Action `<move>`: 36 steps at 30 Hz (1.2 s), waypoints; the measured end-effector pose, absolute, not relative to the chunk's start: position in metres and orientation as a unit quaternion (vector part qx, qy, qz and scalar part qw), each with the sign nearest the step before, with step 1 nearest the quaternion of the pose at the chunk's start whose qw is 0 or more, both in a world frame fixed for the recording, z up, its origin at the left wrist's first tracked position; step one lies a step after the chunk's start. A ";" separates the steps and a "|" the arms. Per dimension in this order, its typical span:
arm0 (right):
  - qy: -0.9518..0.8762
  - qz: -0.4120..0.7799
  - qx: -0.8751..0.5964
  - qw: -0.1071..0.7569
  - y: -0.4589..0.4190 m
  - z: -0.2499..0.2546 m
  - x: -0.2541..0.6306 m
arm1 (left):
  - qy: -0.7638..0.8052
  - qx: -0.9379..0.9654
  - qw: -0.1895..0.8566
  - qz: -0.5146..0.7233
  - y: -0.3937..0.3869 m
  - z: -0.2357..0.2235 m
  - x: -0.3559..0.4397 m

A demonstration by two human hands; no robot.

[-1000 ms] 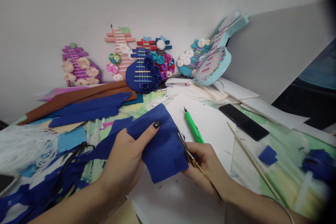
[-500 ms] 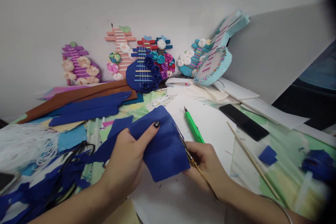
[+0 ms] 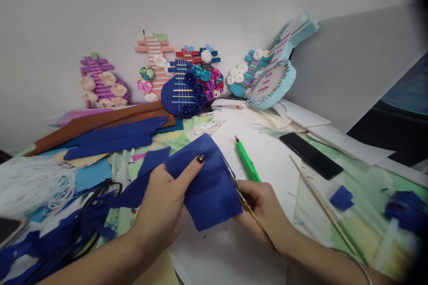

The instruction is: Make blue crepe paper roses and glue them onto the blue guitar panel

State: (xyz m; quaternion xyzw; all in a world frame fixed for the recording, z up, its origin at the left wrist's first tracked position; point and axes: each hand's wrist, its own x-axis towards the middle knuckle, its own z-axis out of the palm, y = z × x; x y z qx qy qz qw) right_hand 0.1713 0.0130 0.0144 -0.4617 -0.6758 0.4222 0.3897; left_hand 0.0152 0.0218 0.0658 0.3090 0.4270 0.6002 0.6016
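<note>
My left hand (image 3: 167, 200) pinches a piece of dark blue crepe paper (image 3: 212, 191), its thumb with a dark nail lying on top and the other fingers hidden beneath. In my right hand (image 3: 262, 207) is a pair of scissors (image 3: 248, 207), with the blades along the paper's right edge and a gold-coloured handle part pointing down towards my wrist. Under both hands lies a white sheet (image 3: 230, 258). Just beyond the scissors a green utility knife (image 3: 247, 160) rests on that sheet, its blade tip pointing away from me.
To the right lie a black phone (image 3: 310, 155), a thin wooden stick (image 3: 323, 205) and a blue paper scrap (image 3: 341, 197). White cord (image 3: 36, 187) and blue strips (image 3: 43, 245) are heaped at left. Several decorated guitar shapes, one dark blue (image 3: 174, 93), lean against the wall.
The scissors have turned slightly against the paper's right edge, and the blades look closer together. Both hands stay nearly in place. The view has shifted a little.
</note>
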 end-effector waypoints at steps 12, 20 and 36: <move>-0.666 0.426 -0.473 0.388 0.014 0.011 0.172 | 0.426 0.304 0.603 0.602 0.023 0.067 0.017; -0.674 0.404 -0.482 0.386 0.015 0.010 0.171 | 0.432 0.293 0.607 0.600 0.023 0.067 0.017; -0.672 0.403 -0.496 0.374 0.015 0.010 0.171 | 0.434 0.300 0.600 0.602 0.023 0.066 0.016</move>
